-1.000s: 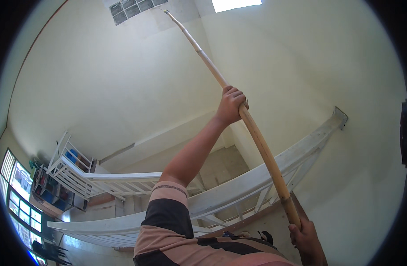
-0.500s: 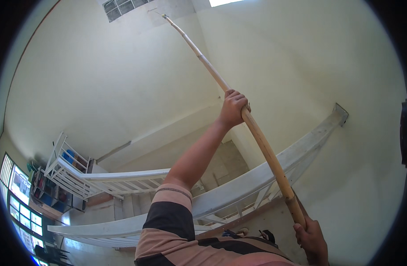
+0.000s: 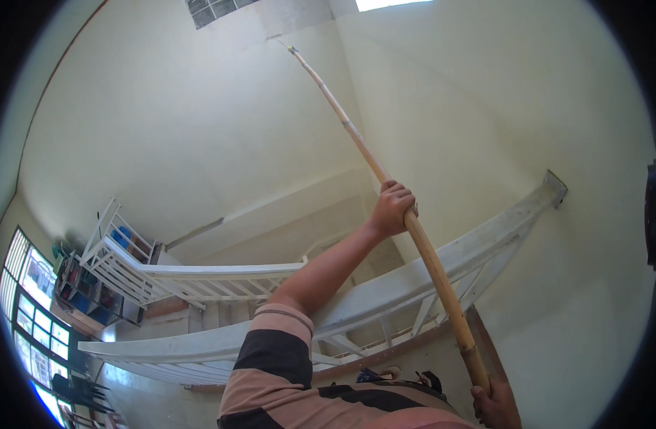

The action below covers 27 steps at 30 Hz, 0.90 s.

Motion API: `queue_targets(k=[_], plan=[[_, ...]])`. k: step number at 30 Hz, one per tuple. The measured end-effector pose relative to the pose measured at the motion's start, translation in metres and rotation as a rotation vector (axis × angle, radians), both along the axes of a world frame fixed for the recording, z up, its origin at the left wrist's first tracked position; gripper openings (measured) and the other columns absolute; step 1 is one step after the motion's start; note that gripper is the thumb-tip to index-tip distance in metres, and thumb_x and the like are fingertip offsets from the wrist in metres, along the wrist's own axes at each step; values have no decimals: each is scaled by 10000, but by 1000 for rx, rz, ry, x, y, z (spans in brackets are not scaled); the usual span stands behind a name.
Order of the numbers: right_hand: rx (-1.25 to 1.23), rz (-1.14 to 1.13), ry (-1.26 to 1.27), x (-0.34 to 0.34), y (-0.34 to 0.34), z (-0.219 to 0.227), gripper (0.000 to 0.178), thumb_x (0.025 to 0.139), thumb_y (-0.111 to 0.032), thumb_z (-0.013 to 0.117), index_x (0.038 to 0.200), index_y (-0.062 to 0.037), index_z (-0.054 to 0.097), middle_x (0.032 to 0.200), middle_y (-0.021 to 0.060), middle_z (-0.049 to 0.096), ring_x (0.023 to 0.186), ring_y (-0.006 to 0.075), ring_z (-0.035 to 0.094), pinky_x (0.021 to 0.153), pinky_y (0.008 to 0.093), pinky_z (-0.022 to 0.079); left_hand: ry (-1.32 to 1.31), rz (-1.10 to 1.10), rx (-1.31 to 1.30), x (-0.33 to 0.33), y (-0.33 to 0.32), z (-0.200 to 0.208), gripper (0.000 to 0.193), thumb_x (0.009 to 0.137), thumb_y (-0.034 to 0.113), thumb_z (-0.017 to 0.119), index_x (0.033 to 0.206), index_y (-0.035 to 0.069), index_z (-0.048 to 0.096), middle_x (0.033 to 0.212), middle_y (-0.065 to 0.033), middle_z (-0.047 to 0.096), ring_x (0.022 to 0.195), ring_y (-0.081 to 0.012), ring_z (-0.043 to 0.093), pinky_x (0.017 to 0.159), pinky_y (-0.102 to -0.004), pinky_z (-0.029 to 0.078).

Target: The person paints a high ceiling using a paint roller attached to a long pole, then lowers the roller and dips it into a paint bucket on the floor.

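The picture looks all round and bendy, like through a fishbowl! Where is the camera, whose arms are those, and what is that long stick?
The camera sits on a person's head, and its very wide lens bends straight lines, so the white stair railing looks curved. The arms belong to that same person. Their left hand is raised high and wrapped around a long bamboo pole. Their right hand grips the pole's lower end, near the bottom edge of the picture. The pole points up toward the corner where pale walls meet the ceiling, close to a vent. Far below on the left you can see windows.
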State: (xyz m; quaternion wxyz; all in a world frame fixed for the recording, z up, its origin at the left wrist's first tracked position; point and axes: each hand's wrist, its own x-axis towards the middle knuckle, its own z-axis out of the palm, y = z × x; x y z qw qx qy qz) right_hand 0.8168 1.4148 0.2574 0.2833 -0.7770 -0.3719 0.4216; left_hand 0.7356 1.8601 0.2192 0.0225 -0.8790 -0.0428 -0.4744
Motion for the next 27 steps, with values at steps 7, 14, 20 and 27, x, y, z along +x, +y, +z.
queue_targets(k=[7,14,20,27], plan=[[-6,48,-72,3,-27,5,397,932,-416,526,897,-21,531,699,36,478,613,155,432,521,321,374,-12,-9,23,-5,-24,11,196,624,92,679,609,79,484,636,-63,536,648,-235,536,768,-360,395],[69,37,-52,-7,-34,-5,438,929,-459,517,928,-21,511,781,50,502,664,147,439,538,319,379,-40,6,64,-18,-30,41,205,614,74,681,607,76,476,623,-63,521,634,-243,533,750,-376,400],[141,19,106,-19,-2,-8,354,952,-394,506,872,-50,496,709,13,438,623,125,389,520,309,357,-58,36,106,-35,-6,56,193,607,71,675,598,68,482,625,-69,537,633,-253,537,742,-372,403],[201,7,123,-86,39,-1,317,943,-351,547,897,-37,554,696,-5,438,606,115,384,517,285,348,-79,38,187,-96,34,78,181,608,61,668,590,63,488,612,-71,533,630,-249,538,735,-367,406]])
